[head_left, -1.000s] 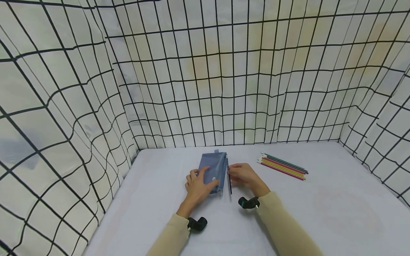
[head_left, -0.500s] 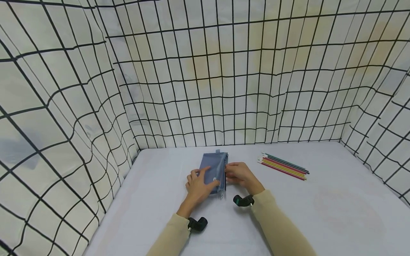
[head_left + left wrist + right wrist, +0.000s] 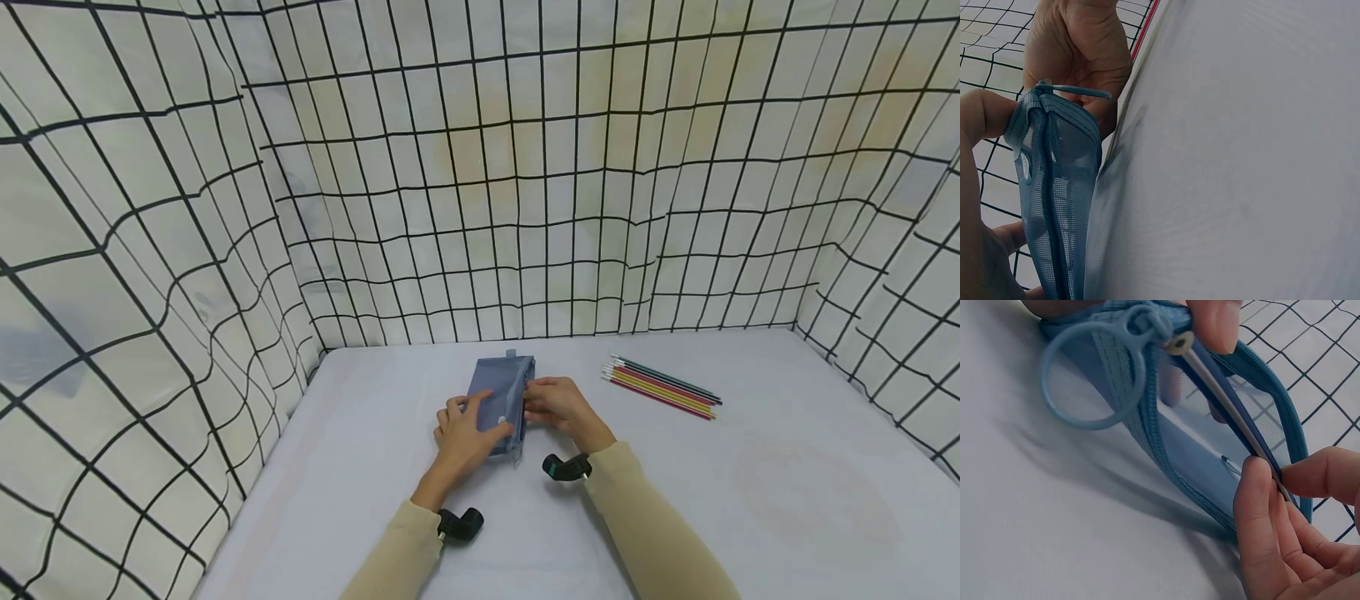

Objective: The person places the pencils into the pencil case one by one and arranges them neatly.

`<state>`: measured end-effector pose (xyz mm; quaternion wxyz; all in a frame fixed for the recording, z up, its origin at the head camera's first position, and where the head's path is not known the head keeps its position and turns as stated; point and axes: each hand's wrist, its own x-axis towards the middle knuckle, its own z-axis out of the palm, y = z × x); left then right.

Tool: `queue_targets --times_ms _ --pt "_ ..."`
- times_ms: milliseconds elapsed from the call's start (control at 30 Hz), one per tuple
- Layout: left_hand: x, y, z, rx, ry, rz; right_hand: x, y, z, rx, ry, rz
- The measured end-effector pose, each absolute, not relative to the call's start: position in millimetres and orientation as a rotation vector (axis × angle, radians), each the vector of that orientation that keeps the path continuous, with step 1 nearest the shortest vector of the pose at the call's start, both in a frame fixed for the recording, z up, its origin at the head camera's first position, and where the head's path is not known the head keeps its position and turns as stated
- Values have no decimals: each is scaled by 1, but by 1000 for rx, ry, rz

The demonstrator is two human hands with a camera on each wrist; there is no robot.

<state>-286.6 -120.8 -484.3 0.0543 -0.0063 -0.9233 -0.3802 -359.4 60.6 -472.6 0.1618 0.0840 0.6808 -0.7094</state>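
A blue zippered pencil case (image 3: 495,372) with mesh sides lies on the white table. My left hand (image 3: 463,432) holds it, fingers across its upper face and thumb near the zipper edge. Along that edge the zipper gapes, as the right wrist view shows. Inside the opening lies a dark blue and silver pencil (image 3: 1229,403), its flat end beside the blue ring pull (image 3: 1088,424). The thumb and fingers of my right hand (image 3: 561,407) pinch this pencil at the opening. In the head view the pencil is mostly hidden by the case and hand.
Several coloured pencils (image 3: 660,387), green, red and yellow among them, lie side by side on the table (image 3: 787,467) to the right. Black netting (image 3: 555,208) over white sheeting stands behind the table and at both sides.
My right hand has moved left with the pencil, from beside the case into its zipper opening. The left hand stays on the case.
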Motion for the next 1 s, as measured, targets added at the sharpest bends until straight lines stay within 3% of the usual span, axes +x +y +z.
queue_targets --times_ms 667,1000 --pt "-286 -122 -484 -33 -2793 -1172 -357 48 -479 166 1957 -2074" --pt "-286 -122 -485 -25 -2789 -1174 -358 70 -467 96 2088 -1983"
